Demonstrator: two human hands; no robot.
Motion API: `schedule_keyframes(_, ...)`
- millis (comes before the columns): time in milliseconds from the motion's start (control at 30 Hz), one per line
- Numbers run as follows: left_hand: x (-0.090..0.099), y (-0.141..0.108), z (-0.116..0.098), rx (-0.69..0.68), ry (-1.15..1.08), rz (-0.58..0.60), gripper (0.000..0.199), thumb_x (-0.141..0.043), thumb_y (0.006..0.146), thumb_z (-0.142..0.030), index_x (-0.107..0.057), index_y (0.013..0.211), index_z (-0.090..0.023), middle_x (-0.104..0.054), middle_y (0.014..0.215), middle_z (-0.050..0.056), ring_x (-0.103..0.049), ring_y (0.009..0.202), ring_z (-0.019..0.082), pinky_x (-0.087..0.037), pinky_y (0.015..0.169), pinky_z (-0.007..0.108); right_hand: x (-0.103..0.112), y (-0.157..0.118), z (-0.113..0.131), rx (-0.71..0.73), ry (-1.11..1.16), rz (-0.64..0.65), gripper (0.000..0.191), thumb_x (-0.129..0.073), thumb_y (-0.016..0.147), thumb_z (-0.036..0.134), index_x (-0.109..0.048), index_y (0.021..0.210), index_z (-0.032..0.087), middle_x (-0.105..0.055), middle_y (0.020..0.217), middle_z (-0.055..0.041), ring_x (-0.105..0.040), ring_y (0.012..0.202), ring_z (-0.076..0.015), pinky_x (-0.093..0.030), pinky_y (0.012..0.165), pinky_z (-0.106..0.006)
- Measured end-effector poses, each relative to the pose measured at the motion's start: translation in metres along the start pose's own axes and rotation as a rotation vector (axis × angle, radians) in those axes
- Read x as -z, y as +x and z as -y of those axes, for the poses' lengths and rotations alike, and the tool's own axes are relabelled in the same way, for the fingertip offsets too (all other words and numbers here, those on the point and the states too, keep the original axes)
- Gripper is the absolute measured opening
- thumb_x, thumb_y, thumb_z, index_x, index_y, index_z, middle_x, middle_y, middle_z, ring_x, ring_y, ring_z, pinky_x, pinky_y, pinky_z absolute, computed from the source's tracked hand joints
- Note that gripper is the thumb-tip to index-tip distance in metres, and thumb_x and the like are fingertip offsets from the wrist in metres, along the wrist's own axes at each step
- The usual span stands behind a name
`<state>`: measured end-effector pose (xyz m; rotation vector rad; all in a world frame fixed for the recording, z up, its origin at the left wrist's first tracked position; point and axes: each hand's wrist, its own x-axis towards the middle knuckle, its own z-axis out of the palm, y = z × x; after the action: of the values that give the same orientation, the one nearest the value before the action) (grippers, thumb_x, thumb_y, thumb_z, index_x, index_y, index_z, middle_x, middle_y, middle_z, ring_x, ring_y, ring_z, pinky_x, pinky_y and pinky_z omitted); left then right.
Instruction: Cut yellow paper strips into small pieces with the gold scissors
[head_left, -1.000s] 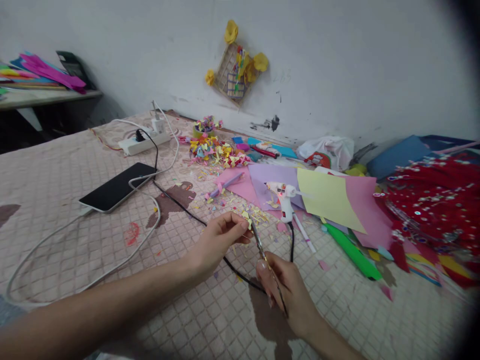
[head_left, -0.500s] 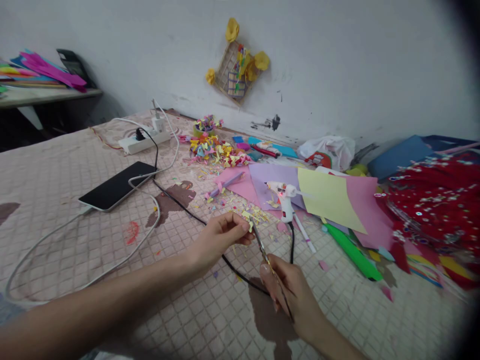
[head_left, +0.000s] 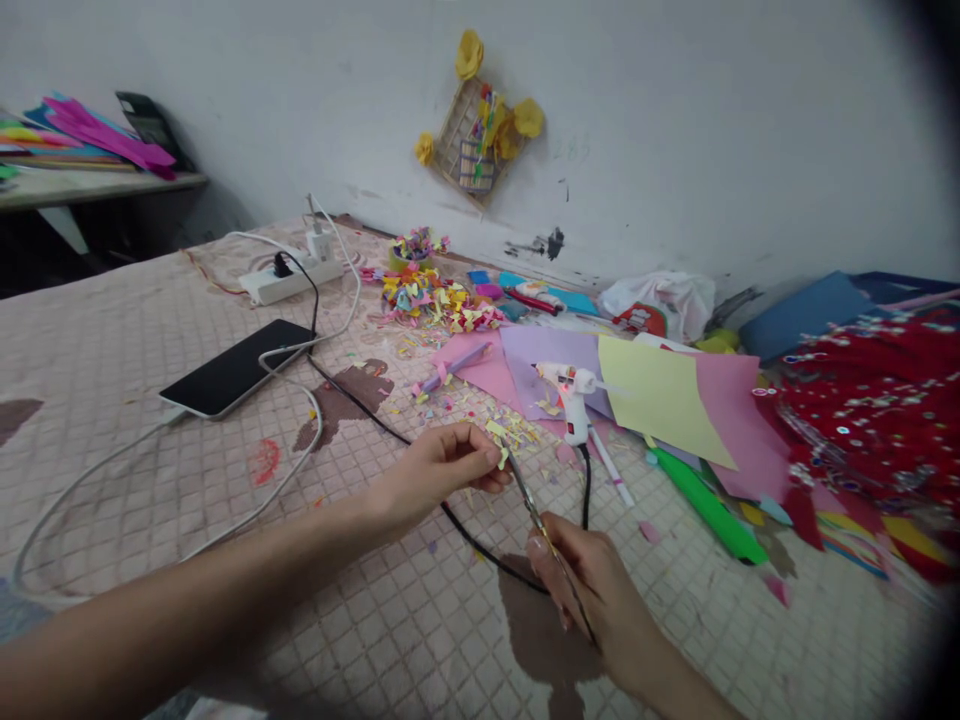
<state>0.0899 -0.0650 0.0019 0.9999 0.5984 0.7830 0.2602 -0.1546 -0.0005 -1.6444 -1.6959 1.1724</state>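
Observation:
My left hand (head_left: 452,462) is closed in a pinch on a small piece of pale yellow paper (head_left: 496,430). Slim metal scissors (head_left: 527,500) are gripped in my right hand (head_left: 592,585), with their blades pointing up and away, tips at the paper. My fingers hide part of the handles. Behind the hands lie loose yellow paper scraps (head_left: 525,432). A white glue gun (head_left: 574,405) stands just beyond, its black cord running beneath my left hand. A purple paper stick with pink bits (head_left: 450,372) lies to the left of it.
Coloured paper sheets (head_left: 660,385), a green roll (head_left: 709,505) and a red beaded cloth (head_left: 877,410) lie to the right. At left are a black-screened tablet (head_left: 238,367), its white cable and a power strip (head_left: 289,283). Folded paper pieces (head_left: 431,297) heap near the wall.
The view has shifted slightly. My hands keep nearly the same pose, with the scissor tips still at the yellow paper.

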Motion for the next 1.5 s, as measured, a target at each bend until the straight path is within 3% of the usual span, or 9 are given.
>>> schedule_keyframes(1000,0.019,0.003,-0.017,0.182,0.117,0.412,0.010,-0.062,0.075,-0.022,-0.059,0.075,-0.013,-0.067,0.084,0.006,-0.065,0.077,0.014,-0.052,0.073,0.027,0.035,-0.012,-0.003,0.134,-0.337,0.219,0.032,-0.043,0.088,0.038,-0.038,0.061,0.019,-0.040,0.054,0.0044,-0.037,0.049,-0.0103,-0.022,0.047,-0.024)
schedule_keyframes(1133,0.019,0.003,-0.016,0.190,0.105,0.419,0.010,-0.062,0.075,-0.022,-0.058,0.075,-0.012,-0.068,0.084,0.007,-0.065,0.077,0.014,-0.053,0.070,0.026,0.037,-0.013,-0.001,0.116,-0.272,0.220,0.035,-0.044,0.086,0.042,-0.039,0.060,0.019,-0.038,0.053,0.0045,-0.035,0.048,-0.0099,-0.022,0.045,-0.023)
schedule_keyframes(1300,0.020,0.003,-0.014,0.196,0.058,0.430,0.012,-0.063,0.075,-0.023,-0.057,0.074,-0.013,-0.068,0.082,0.006,-0.065,0.078,0.015,-0.053,0.070,0.026,0.041,-0.014,0.009,0.027,-0.062,0.334,0.040,-0.036,0.086,0.053,-0.045,0.065,0.019,-0.037,0.053,0.0045,-0.035,0.046,-0.0096,-0.025,0.043,-0.022)
schedule_keyframes(1500,0.018,0.002,-0.012,0.215,0.034,0.408,0.012,-0.064,0.074,-0.023,-0.057,0.072,-0.013,-0.068,0.083,0.007,-0.065,0.077,0.015,-0.053,0.068,0.026,0.045,-0.012,0.015,-0.028,-0.023,0.369,0.047,-0.034,0.081,0.062,-0.043,0.064,0.020,-0.032,0.053,0.0044,-0.033,0.046,-0.0098,-0.026,0.040,-0.021)
